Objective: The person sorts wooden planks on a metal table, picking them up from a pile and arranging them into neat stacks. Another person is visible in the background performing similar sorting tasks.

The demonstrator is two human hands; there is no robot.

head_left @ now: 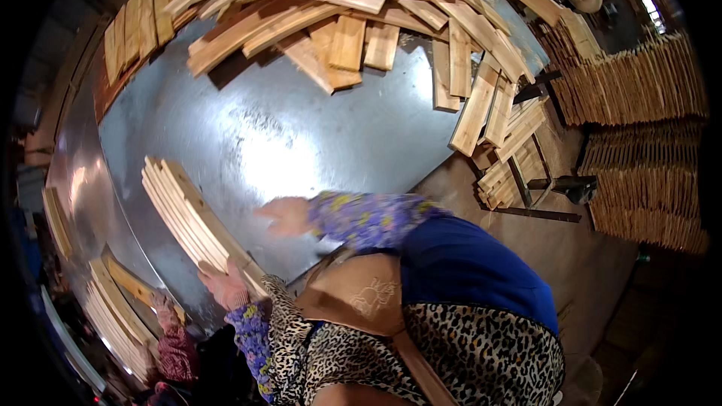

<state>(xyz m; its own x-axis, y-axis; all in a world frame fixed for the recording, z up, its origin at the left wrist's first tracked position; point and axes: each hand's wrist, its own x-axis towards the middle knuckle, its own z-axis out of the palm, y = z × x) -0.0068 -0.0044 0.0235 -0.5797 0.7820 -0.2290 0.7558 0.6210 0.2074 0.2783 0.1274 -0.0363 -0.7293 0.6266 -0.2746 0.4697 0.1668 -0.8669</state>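
Observation:
A neat stack of pale wooden slats lies on the metal table at my front left, its near end close to my body. My left hand grips that near end, fingers over the slats' edges. To the right of the stack, my right hand hovers over or on the shiny metal table. It is blurred, its fingers stretched to the left toward the stack, with nothing visible in them.
A heap of loose wooden slats covers the table's far side. More boards spill over the right edge onto a metal stand. Tall stacks of slats stand at right. At left, another person's hand rests by another slat stack.

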